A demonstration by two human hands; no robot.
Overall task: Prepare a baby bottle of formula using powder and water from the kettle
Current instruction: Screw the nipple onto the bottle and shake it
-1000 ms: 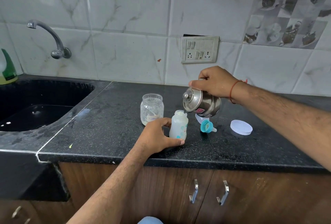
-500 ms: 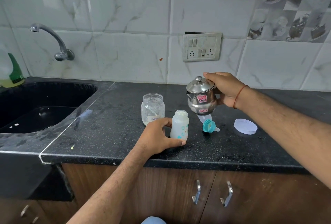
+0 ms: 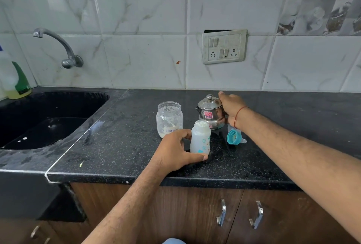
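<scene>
The open baby bottle [image 3: 200,138] stands upright on the black counter [image 3: 127,146], holding whitish liquid. My left hand [image 3: 177,150] wraps its lower part, thumb in front. Just behind it the small steel kettle [image 3: 210,113] stands upright on the counter with its lid on. My right hand [image 3: 230,108] grips the kettle's right side. The teal bottle ring with its teat [image 3: 234,136] lies on its side right of the bottle. An open glass formula jar [image 3: 169,118] with powder residue stands left of the kettle.
A black sink [image 3: 43,118] lies at the left with a wall tap [image 3: 58,46] above and a green-capped bottle [image 3: 16,81] in the corner. A switch panel [image 3: 224,46] is on the tiled wall. Cabinet handles [image 3: 221,215] sit below the counter edge.
The kettle went from tilted over the bottle's mouth to upright and was set down on the counter behind the bottle. My left hand stayed on the bottle.
</scene>
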